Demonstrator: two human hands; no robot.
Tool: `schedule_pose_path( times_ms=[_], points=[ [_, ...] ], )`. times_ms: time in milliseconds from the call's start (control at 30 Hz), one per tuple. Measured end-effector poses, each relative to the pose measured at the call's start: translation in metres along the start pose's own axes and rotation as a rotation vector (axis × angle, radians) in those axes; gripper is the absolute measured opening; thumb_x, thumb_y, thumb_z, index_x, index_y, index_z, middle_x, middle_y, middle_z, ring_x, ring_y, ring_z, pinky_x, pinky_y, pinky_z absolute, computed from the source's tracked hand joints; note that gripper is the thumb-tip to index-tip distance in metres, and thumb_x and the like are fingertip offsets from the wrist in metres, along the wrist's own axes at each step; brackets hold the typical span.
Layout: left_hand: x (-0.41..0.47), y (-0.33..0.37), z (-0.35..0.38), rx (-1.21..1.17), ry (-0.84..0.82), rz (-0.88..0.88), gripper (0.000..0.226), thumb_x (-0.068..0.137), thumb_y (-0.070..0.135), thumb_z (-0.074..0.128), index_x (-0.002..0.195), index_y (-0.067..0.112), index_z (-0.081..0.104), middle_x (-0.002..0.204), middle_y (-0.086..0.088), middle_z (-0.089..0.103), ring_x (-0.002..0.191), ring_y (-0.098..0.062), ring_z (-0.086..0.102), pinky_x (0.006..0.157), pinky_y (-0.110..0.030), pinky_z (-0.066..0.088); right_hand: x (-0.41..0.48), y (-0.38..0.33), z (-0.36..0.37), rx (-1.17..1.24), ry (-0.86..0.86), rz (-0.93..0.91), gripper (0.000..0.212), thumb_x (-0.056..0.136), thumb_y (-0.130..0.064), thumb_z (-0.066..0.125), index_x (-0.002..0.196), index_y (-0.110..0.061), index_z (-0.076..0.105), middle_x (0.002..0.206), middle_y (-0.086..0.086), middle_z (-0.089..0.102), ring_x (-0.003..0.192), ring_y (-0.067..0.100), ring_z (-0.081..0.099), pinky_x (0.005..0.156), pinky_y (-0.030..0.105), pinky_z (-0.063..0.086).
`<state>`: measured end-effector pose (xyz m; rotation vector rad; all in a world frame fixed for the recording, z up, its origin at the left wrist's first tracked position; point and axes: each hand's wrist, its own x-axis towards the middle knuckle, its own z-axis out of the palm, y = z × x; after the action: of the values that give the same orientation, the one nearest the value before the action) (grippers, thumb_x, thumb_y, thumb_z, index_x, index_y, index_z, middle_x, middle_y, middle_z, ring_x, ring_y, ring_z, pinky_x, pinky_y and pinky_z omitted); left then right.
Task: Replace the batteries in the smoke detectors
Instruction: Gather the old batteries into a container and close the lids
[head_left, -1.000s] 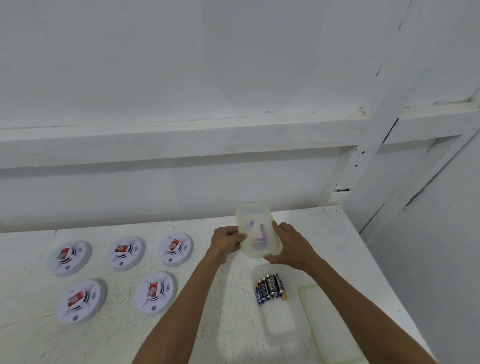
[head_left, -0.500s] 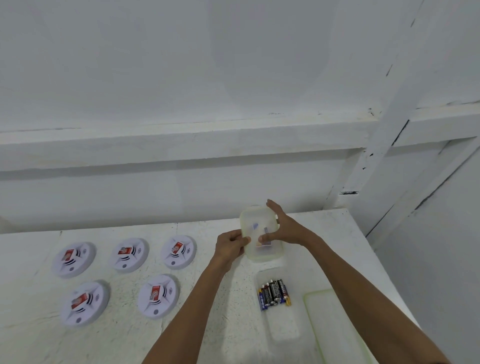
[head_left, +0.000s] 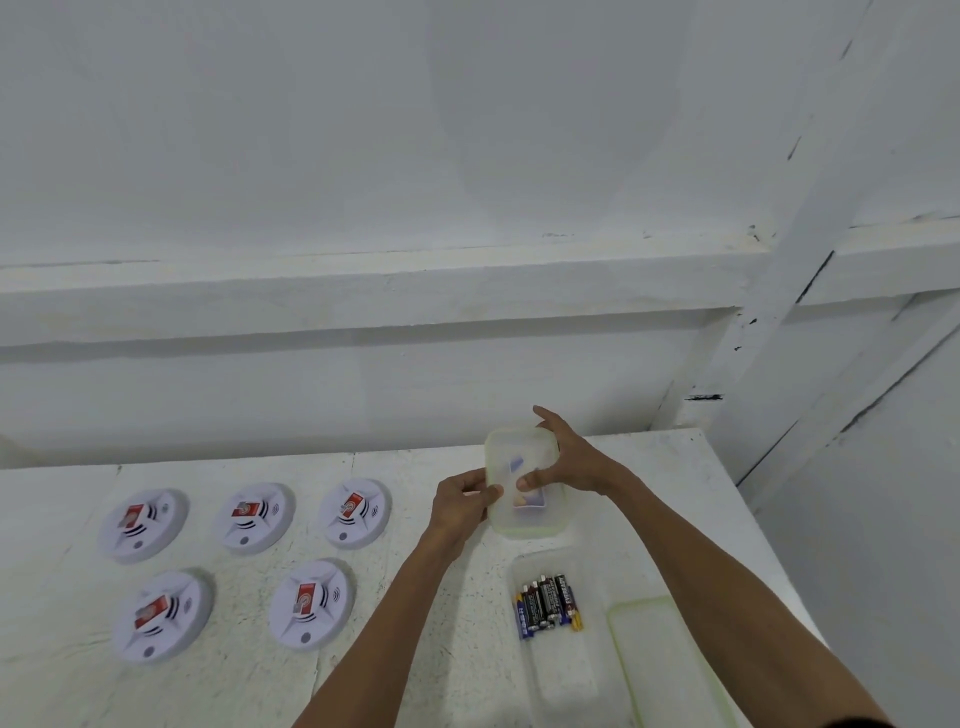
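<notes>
Several white round smoke detectors (head_left: 304, 604) with red labels lie in two rows on the left of the white table (head_left: 249, 675). A small translucent lidded box (head_left: 524, 514) stands right of them, with a few items dimly visible inside. My left hand (head_left: 465, 501) pinches its left rim. My right hand (head_left: 566, 462) grips the lid (head_left: 511, 449) from the far right, thumb on top, and the lid sits tilted. An open clear tray (head_left: 558, 686) nearer me holds several black and blue batteries (head_left: 548, 605).
A green-rimmed lid (head_left: 670, 670) lies flat to the right of the battery tray, near the table's right edge. A white wall with a ledge (head_left: 363, 296) rises right behind the table. A gap runs along the table's right side.
My right hand shifted from the box's near right side to its far right corner. The lid is now lifted at an angle. My left hand stayed on the left rim.
</notes>
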<state>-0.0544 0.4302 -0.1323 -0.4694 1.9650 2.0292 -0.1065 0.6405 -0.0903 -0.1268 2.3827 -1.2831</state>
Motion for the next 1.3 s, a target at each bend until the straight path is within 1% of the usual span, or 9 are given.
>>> schedule_pose_path(
  times_ms=[133, 400, 467, 567, 700, 867, 1033, 1167, 1300],
  points=[
    [0.006, -0.006, 0.0, 0.069, 0.01, -0.004, 0.036, 0.089, 0.013, 0.076, 0.125, 0.012, 0.071, 0.115, -0.005, 0.075, 0.104, -0.026, 0.071, 0.093, -0.046, 0.059, 0.001, 0.001, 0.001, 0.023, 0.01, 0.003, 0.122, 0.058, -0.038, 0.095, 0.152, -0.038, 0.02, 0.136, -0.003, 0.04, 0.124, 0.023, 0.048, 0.105, 0.042, 0.047],
    [0.005, -0.003, -0.001, 0.088, -0.001, -0.034, 0.037, 0.089, 0.015, 0.076, 0.126, 0.012, 0.071, 0.109, -0.002, 0.077, 0.103, -0.025, 0.072, 0.094, -0.048, 0.059, -0.005, -0.004, 0.003, 0.061, 0.03, 0.057, 0.123, 0.059, -0.051, 0.091, 0.156, -0.032, 0.018, 0.152, -0.001, 0.035, 0.138, 0.023, 0.038, 0.113, 0.042, 0.038],
    [0.006, -0.003, 0.0, 0.082, 0.016, -0.033, 0.034, 0.091, 0.014, 0.074, 0.125, 0.013, 0.071, 0.11, -0.004, 0.076, 0.104, -0.026, 0.072, 0.096, -0.048, 0.058, -0.01, -0.001, 0.012, 0.1, 0.1, 0.083, 0.126, 0.058, -0.056, 0.089, 0.157, -0.029, 0.016, 0.157, -0.002, 0.031, 0.141, 0.022, 0.035, 0.113, 0.041, 0.036],
    [0.005, -0.004, 0.002, 0.066, 0.019, -0.031, 0.034, 0.091, 0.013, 0.074, 0.125, 0.012, 0.071, 0.109, -0.006, 0.076, 0.103, -0.028, 0.072, 0.095, -0.05, 0.058, -0.023, 0.004, 0.027, 0.169, 0.274, 0.137, 0.127, 0.055, -0.064, 0.084, 0.156, -0.02, 0.022, 0.149, 0.0, 0.043, 0.133, 0.022, 0.045, 0.106, 0.038, 0.043],
    [0.002, -0.01, 0.005, 0.037, 0.092, -0.03, 0.036, 0.086, 0.018, 0.08, 0.121, 0.014, 0.073, 0.101, -0.004, 0.078, 0.097, -0.026, 0.073, 0.091, -0.048, 0.06, -0.036, -0.004, 0.043, 0.072, 0.433, 0.102, 0.085, 0.074, -0.06, 0.076, 0.14, -0.015, 0.045, 0.129, 0.005, 0.058, 0.111, 0.021, 0.057, 0.088, 0.03, 0.046],
    [-0.02, -0.018, 0.006, -0.062, 0.08, -0.008, 0.041, 0.089, 0.028, 0.078, 0.124, 0.008, 0.069, 0.114, -0.009, 0.073, 0.098, -0.022, 0.071, 0.09, -0.039, 0.06, -0.063, 0.006, 0.047, 0.01, 0.513, 0.155, 0.064, 0.095, -0.052, 0.056, 0.142, -0.011, 0.046, 0.138, 0.009, 0.056, 0.122, 0.026, 0.055, 0.105, 0.037, 0.043],
    [-0.073, -0.025, 0.003, -0.027, 0.04, -0.066, 0.031, 0.098, 0.026, 0.068, 0.126, 0.017, 0.058, 0.116, -0.006, 0.066, 0.094, -0.019, 0.064, 0.078, -0.027, 0.056, -0.116, 0.041, 0.027, -0.187, 0.581, 0.227, 0.048, 0.095, -0.04, 0.06, 0.133, -0.012, 0.055, 0.134, 0.014, 0.057, 0.124, 0.031, 0.052, 0.102, 0.036, 0.041],
    [-0.112, -0.046, 0.008, 0.046, -0.015, -0.134, 0.033, 0.095, 0.03, 0.071, 0.122, 0.017, 0.057, 0.117, -0.004, 0.064, 0.097, -0.02, 0.065, 0.076, -0.031, 0.057, -0.169, 0.065, 0.011, -0.467, 0.428, 0.511, 0.075, 0.089, -0.057, 0.06, 0.144, -0.011, 0.039, 0.141, 0.018, 0.04, 0.132, 0.038, 0.033, 0.1, 0.047, 0.041],
    [-0.147, -0.069, 0.02, 0.164, -0.003, -0.058, 0.03, 0.088, 0.031, 0.076, 0.115, 0.021, 0.067, 0.106, -0.002, 0.072, 0.098, -0.024, 0.071, 0.088, -0.05, 0.06, -0.221, 0.087, 0.006, -0.523, 0.257, 0.715, 0.115, 0.064, -0.075, 0.074, 0.145, -0.009, 0.027, 0.146, 0.019, 0.031, 0.135, 0.039, 0.032, 0.102, 0.052, 0.04]
  ],
)
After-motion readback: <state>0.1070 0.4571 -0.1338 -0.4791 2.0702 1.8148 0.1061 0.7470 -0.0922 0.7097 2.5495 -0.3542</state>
